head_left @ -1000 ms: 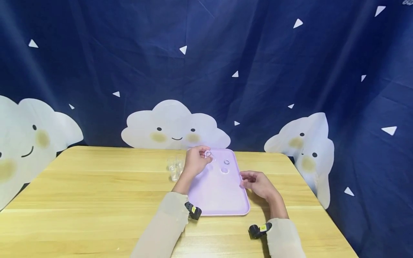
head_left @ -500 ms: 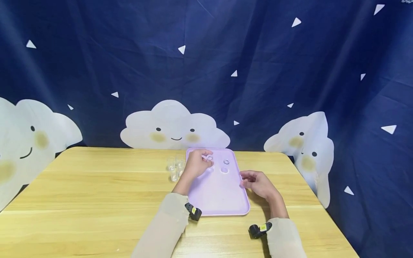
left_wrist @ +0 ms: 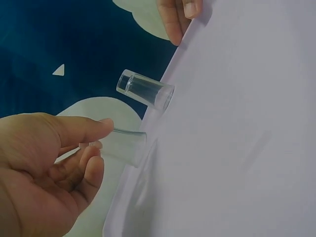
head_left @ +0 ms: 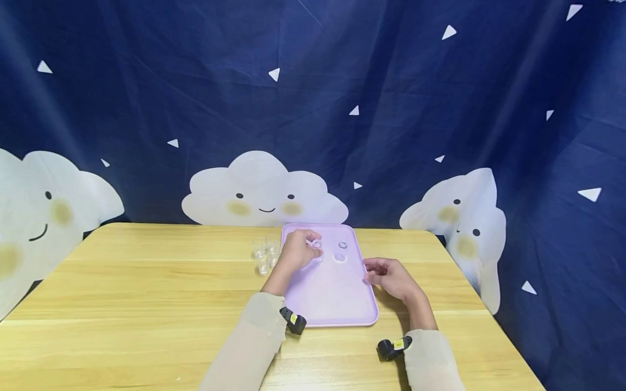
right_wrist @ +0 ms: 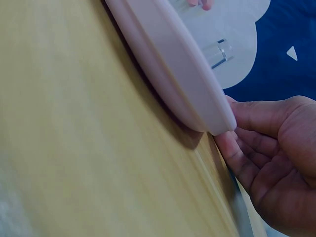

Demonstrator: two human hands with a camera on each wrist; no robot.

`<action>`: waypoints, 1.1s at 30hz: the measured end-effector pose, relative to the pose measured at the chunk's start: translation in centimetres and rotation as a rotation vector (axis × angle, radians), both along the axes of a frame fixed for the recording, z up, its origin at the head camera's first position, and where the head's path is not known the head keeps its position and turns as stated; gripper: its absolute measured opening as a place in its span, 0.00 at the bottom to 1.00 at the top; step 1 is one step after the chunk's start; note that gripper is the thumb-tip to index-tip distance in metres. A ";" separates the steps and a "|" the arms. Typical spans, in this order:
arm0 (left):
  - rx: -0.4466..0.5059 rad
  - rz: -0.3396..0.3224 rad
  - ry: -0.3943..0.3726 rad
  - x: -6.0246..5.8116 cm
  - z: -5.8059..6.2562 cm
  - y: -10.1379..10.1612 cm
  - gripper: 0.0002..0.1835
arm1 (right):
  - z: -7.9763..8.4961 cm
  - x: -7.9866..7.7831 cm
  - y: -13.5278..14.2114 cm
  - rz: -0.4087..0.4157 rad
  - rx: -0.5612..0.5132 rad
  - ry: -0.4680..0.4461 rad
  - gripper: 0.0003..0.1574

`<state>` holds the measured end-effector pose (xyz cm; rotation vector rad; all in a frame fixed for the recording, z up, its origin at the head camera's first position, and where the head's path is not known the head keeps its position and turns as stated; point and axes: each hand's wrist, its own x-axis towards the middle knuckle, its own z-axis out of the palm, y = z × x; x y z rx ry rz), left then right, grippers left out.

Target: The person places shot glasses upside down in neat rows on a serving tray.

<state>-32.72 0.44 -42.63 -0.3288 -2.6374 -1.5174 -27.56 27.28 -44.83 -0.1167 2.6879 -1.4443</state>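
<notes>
My left hand (head_left: 295, 250) pinches a small clear shot glass (left_wrist: 129, 145) between thumb and fingers, its wider end close over the pale purple tray (head_left: 332, 298). Another clear shot glass (left_wrist: 145, 90) stands wider end down on the tray, to the right of that hand in the head view. At the tray's right side, my right hand (head_left: 393, 279) grips the rim, with thumb and a finger on either side of the edge in the right wrist view.
Several more clear shot glasses (head_left: 264, 262) stand grouped on the wooden table (head_left: 146, 304), just left of the tray. Behind the table's far edge hangs a dark blue curtain (head_left: 313, 108) printed with clouds and triangles.
My left hand has come down slightly and nearer to me, and the glass in it has tilted more upright over the tray. The right hand and tray have stayed in place.
</notes>
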 end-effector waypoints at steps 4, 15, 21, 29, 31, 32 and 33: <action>-0.025 -0.001 0.002 -0.1 -0.2 0.0 0.19 | 0.0 0.0 0.0 0.005 -0.004 0.003 0.24; -0.041 -0.022 0.019 0.1 -0.5 0.2 0.19 | 0.0 -0.1 0.0 -0.009 0.003 -0.013 0.23; -0.027 -0.026 0.015 0.0 -0.6 0.2 0.20 | -0.3 -0.2 0.1 -0.010 -0.003 -0.007 0.23; -0.028 -0.027 0.018 -0.1 -0.7 0.3 0.20 | -0.3 -0.1 0.1 -0.011 -0.003 -0.004 0.23; -0.027 -0.028 0.016 -0.1 -0.7 0.2 0.20 | -0.2 0.0 0.0 -0.011 0.002 -0.006 0.23; -0.027 -0.028 0.016 -0.1 -0.7 0.2 0.20 | -0.1 0.0 0.0 -0.013 0.004 -0.010 0.24; -0.029 -0.028 0.019 -0.1 -0.8 0.2 0.20 | 0.0 0.1 -0.1 -0.017 0.003 -0.014 0.24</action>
